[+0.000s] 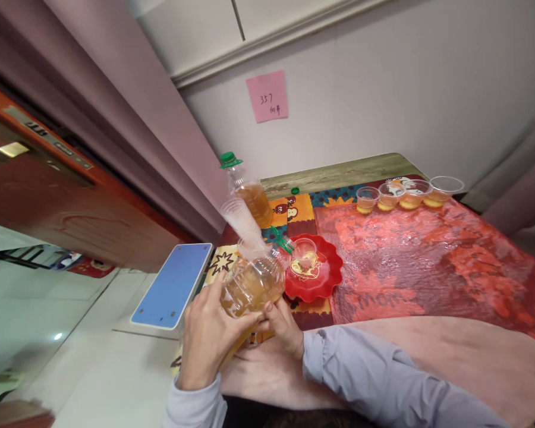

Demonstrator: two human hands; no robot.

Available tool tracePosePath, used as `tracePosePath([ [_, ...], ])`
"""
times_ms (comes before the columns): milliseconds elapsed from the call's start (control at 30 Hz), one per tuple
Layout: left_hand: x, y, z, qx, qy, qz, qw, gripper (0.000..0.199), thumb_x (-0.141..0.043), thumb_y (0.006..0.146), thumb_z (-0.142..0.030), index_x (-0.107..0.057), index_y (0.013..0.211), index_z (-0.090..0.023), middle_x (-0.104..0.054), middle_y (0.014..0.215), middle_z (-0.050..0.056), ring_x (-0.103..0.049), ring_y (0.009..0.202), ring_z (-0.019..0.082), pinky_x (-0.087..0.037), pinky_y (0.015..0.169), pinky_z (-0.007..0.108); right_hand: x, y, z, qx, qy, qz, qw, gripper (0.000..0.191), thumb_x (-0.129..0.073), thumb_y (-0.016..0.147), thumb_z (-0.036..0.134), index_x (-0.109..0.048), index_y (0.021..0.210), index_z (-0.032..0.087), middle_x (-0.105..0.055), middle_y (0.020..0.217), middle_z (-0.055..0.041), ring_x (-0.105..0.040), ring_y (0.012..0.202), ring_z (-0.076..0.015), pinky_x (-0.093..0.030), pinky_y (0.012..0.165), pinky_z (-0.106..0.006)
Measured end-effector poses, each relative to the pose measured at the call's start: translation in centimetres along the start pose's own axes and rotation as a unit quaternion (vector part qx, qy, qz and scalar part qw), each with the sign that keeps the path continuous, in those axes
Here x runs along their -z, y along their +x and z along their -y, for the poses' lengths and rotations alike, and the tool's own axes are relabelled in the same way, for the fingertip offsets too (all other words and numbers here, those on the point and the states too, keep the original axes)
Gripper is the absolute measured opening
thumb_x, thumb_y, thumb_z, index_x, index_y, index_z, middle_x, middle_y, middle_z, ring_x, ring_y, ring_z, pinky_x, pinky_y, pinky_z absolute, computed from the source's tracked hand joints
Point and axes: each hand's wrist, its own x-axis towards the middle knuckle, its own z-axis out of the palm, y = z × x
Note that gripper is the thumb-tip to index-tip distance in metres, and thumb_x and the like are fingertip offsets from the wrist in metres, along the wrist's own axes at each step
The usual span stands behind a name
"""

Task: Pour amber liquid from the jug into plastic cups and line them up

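Head view: left hand (209, 333) and right hand (285, 326) grasp a tilted bottle (252, 288) of amber liquid near the bench's (405, 261) left edge, its neck toward a clear cup (305, 254) in a red dish (326, 286). Pouring seems in hand; the next move likely calls for a steady tilt.

A pink note (267, 96) on the wall (361, 101) bore the handwritten number "357", with two smaller characters beneath. Lettering on the red cover (383, 297), possibly "mom", was not certain.

Two bottles (253, 288) (255, 201), one red plate (332, 264)
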Motion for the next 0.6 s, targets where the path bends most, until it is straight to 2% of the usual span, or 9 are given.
tracePosePath([
  [200,0.2,-0.1,-0.3,0.001,0.004,0.006,1.0,0.096,-0.08,0.071,-0.069,-0.055,0.149,-0.019,-0.073,0.134,0.018,-0.072,0.119,0.039,-0.057,0.101,0.052,0.0,-0.1,0.1,0.002,0.015,0.017,1.0,0.079,-0.071,0.083,0.078,-0.055,0.147,0.035,-0.073,0.127,-0.0125,-0.074,0.109,-0.0376,-0.065,0.077,-0.056],
  [400,0.7,0.2,-1.0,0.017,0.019,0.022,0.999,0.095,-0.081,0.072,-0.065,-0.055,0.15,-0.018,-0.073,0.132,0.017,-0.071,0.122,0.04,-0.056,0.101,0.051,0.1,0.0,0.1,0.007,0.009,0.011,1.0,0.079,-0.069,0.083,0.08,-0.055,0.146,0.034,-0.069,0.136,-0.0132,-0.074,0.11,-0.0369,-0.065,0.076,-0.053],
  [600,1.3,0.4,-1.9,0.026,0.048,0.039,0.998,0.097,-0.083,0.07,-0.065,-0.054,0.15,-0.018,-0.074,0.13,0.018,-0.072,0.12,0.04,-0.056,0.099,0.051,0.1,-0.2,0.3,-0.006,0.002,0.007,1.0,0.076,-0.065,0.085,0.08,-0.056,0.146,0.035,-0.071,0.129,-0.0116,-0.074,0.108,-0.0381,-0.066,0.077,-0.055],
])
